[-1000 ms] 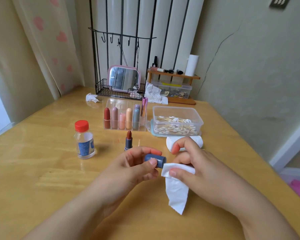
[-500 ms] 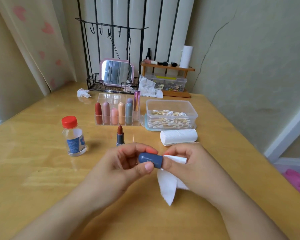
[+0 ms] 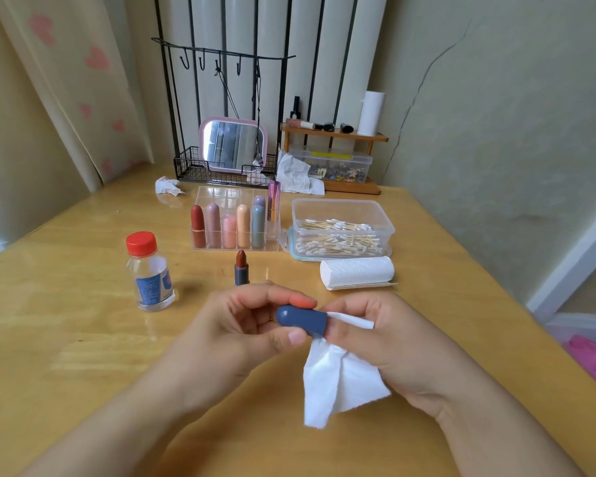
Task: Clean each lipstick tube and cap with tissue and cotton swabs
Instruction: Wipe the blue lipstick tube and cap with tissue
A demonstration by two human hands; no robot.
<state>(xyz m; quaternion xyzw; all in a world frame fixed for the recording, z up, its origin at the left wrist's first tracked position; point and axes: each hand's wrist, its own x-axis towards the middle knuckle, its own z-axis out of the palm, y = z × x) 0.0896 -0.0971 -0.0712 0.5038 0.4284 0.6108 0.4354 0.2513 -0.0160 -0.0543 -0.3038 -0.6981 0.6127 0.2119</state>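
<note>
Left hand point(image 3: 241, 335) fingers pinch blue cap point(image 3: 301, 320) | right hand point(image 3: 375, 342) fingers push tissue point(image 3: 338, 383) into its mouth | I judge early: open lipstick point(image 3: 241, 268) beyond fingers, organizer tubes point(image 3: 227, 227) wait

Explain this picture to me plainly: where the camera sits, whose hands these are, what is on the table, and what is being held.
No machine here: the camera sits on a person's head, looking forward and down at their two bare hands over a wooden table. The left hand pinches a dark blue rounded lipstick cap. The right hand holds a white tissue against the cap's open end. Behind stand an uncapped brown-red lipstick, a clear bottle with a red lid, a clear organiser of pastel lipsticks, a clear box of cotton swabs and a white tissue roll.
</note>
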